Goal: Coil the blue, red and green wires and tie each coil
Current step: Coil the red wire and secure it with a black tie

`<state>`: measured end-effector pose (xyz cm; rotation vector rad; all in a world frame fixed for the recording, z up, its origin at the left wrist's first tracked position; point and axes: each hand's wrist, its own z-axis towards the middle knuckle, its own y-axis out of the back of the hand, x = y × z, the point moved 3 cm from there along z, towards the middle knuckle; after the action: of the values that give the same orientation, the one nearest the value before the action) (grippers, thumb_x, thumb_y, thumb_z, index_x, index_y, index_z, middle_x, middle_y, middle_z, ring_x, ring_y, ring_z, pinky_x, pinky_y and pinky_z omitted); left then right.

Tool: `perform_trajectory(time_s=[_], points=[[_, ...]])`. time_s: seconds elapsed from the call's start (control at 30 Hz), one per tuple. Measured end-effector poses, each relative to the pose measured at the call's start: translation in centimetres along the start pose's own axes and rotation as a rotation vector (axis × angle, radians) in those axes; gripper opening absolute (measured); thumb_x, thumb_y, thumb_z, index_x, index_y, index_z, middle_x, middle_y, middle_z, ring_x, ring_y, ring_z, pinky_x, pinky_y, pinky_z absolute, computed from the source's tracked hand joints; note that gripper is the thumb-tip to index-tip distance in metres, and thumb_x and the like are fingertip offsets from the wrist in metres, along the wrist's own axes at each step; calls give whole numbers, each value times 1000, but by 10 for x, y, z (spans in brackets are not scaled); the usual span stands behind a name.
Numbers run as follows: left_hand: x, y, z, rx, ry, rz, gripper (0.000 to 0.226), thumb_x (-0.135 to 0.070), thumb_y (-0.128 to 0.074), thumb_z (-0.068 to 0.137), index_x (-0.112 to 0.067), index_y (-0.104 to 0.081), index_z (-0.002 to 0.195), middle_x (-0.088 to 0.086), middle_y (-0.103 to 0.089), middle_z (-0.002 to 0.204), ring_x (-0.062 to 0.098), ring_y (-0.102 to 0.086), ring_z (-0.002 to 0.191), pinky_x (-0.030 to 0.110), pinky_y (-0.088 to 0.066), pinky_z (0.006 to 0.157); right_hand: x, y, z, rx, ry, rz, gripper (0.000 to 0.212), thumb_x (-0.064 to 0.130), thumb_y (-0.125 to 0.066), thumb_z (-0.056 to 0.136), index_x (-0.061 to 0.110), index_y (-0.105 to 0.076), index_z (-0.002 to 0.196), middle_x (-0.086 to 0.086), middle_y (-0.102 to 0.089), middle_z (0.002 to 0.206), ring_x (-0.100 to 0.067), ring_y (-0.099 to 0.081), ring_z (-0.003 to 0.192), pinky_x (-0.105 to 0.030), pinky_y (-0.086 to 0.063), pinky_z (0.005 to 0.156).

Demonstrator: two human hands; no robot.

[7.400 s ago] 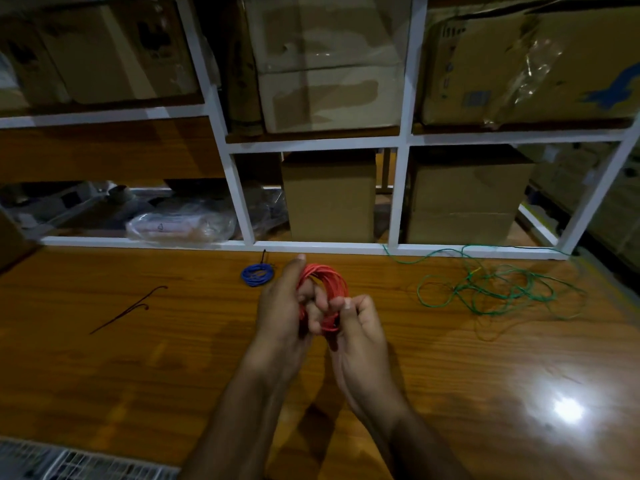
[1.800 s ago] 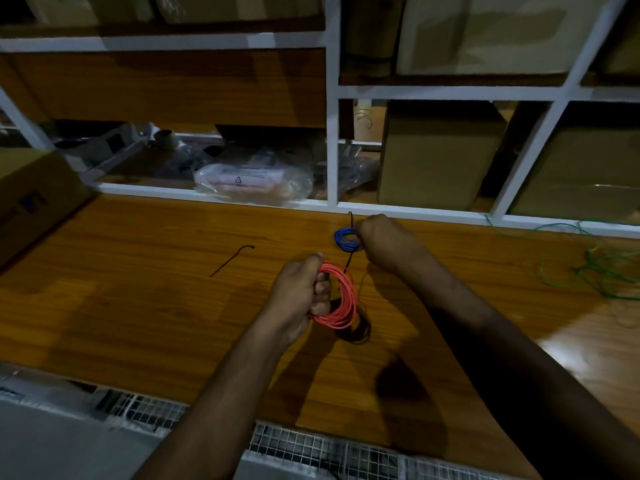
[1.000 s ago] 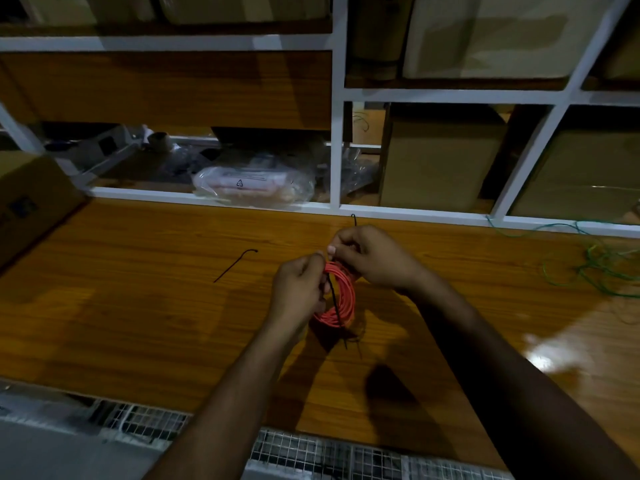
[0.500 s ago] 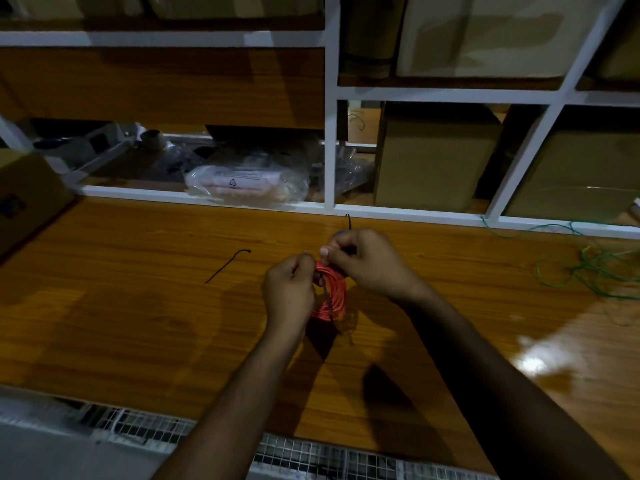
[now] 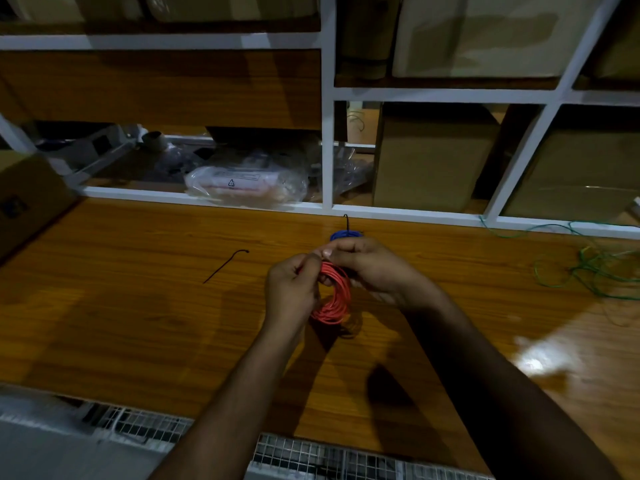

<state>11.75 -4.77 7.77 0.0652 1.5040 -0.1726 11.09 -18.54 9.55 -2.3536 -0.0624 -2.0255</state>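
Both the left hand (image 5: 292, 289) and right hand (image 5: 372, 268) pinch the top of the red wire coil (image 5: 333, 296) (tie unseen); a loosened grip could let the loops spring apart.

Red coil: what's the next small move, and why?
Probably twist the tie shut at the top of the red coil. Both the left hand and right hand pinch there; the tie itself is hidden. The green wire lies loose.

Both hands' fingers (image 5: 313, 263) pinch the red coil (image 5: 334, 299).
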Motion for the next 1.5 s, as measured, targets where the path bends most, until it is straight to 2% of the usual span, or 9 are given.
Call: perform_trajectory(time_s=[0.2, 0.4, 0.57, 0.77, 0.87, 1.07, 1.3, 1.4, 1.5], points=[[-1, 0, -3, 60, -51, 33, 47, -25, -55, 99, -25, -58, 52, -7, -39, 42, 10, -31, 36, 22, -24, 45, 0, 3, 0, 5, -78, 91, 17, -1, -64, 88, 1, -66, 105, -13, -68, 96, -20, -67, 82, -31, -56, 79], [0, 2, -5, 77, -143, 129, 49, -21, -54, 100, -30, -59, 52, -9, -42, 41, 9, -34, 37, 22, -26, 48, 0, 7, -2, 17, -121, 96, 29, -13, -64, 82, 3, -64, 107, -13, -71, 95, -17, -72, 76, -26, -60, 66], [1, 4, -6, 69, -281, 260, 39, -35, -53, 95, -19, -56, 60, -6, -44, 45, 11, -40, 42, 32, -29, 45, -2, 3, -4, 66, -137, 95, 17, 5, -60, 93, 5, -68, 107, -11, -70, 97, -20, -69, 87, -29, -59, 78], [6, -1, -11, 152, -313, 276, 40, -41, -52, 94, -32, -52, 55, -8, -42, 47, 8, -38, 45, 29, -28, 47, -1, 0, -8, 138, -241, -119, 19, 16, -54, 98, 13, -65, 83, 5, -64, 55, -2, -58, 46, -14, -44, 41], [10, -3, -12, 176, -288, 264, 42, -49, -51, 91, -22, -56, 59, -7, -43, 47, 11, -39, 44, 30, -28, 46, 0, 5, -7, 170, -252, -104, 12, 11, -57, 95, 12, -66, 87, 0, -66, 72, -8, -62, 64, -18, -52, 55], [16, -6, -7, 142, -213, 201, 50, -47, -51, 91, -3, -60, 72, 8, -46, 54, 18, -39, 47, 32, -30, 49, 1, 19, -9, 0, -137, 18, 20, -4, -67, 85, 8, -63, 100, -7, -66, 80, -13, -65, 65, -20, -53, 53], [17, -13, -4, 51, -40, 51, 43, -26, -51, 101, -15, -46, 60, -4, -30, 46, 13, -25, 39, 25, -20, 46, 4, 26, -20, -119, 183, -147, 11, 1, -73, 82, 3, -73, 93, -21, -66, 78, -12, -68, 64, -21, -56, 61], [23, -20, -5, 5, -14, 15, 48, -25, -53, 100, -22, -43, 54, -7, -28, 43, 12, -24, 37, 24, -21, 46, 2, 29, -19, -164, 178, -199, 17, 9, -80, 78, 5, -73, 92, -7, -72, 72, -16, -70, 64, -28, -56, 59], [27, -21, -6, -82, -33, 35, 45, -40, -57, 91, -20, -44, 52, -7, -29, 43, 16, -25, 42, 37, -24, 46, 1, 32, -23, -183, 170, -249, 16, 13, -81, 77, 5, -73, 89, -4, -71, 70, -11, -68, 60, -26, -54, 55]])
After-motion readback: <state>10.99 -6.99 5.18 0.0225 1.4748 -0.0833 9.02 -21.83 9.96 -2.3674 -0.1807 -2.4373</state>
